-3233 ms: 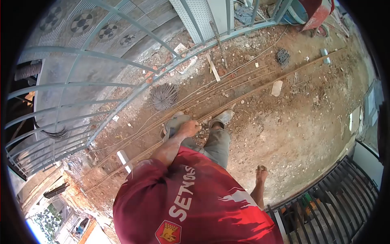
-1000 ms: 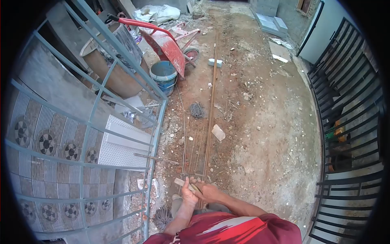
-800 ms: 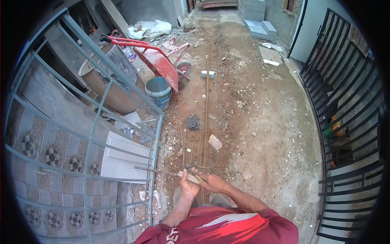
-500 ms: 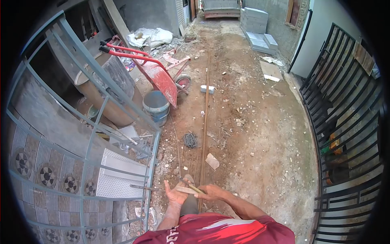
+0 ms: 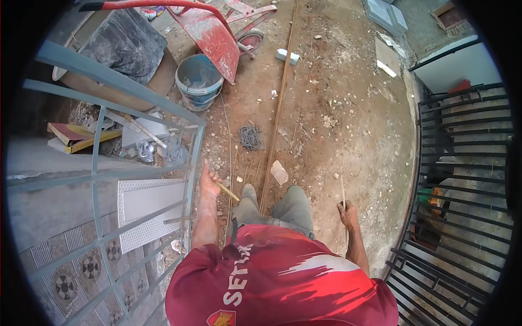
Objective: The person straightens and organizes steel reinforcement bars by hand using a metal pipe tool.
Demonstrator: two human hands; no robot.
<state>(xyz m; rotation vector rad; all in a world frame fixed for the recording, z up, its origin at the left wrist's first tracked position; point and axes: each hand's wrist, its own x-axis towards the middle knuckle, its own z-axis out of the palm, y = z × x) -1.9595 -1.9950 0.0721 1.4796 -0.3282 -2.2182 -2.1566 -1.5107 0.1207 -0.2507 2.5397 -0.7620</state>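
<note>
My left hand (image 5: 210, 182) is beside the blue-grey gate, thumb pointing up, its fingers curled round a short yellowish wooden stick (image 5: 228, 191). The stick slants down to the right, towards my shoe. Well apart on the right, my right hand (image 5: 346, 212) is closed on a thin pale strip (image 5: 342, 187) that points up over the dirt. Its exact kind I cannot make out. Between my hands are my grey trouser legs, and long rusty rods (image 5: 281, 98) run along the ground ahead.
A bundle of bent wire (image 5: 250, 137) lies ahead, near a broken flat piece (image 5: 279, 173). Farther off are a blue bucket (image 5: 199, 81), a red wheelbarrow (image 5: 209, 41) and a white block (image 5: 287, 56). The blue-grey gate (image 5: 98, 141) borders the left, a black gate (image 5: 457, 179) the right.
My hands have moved apart from their meeting place in front of me, left hand left and up, right hand right and up. My left palm, open before, is now closed. The view has tilted down.
</note>
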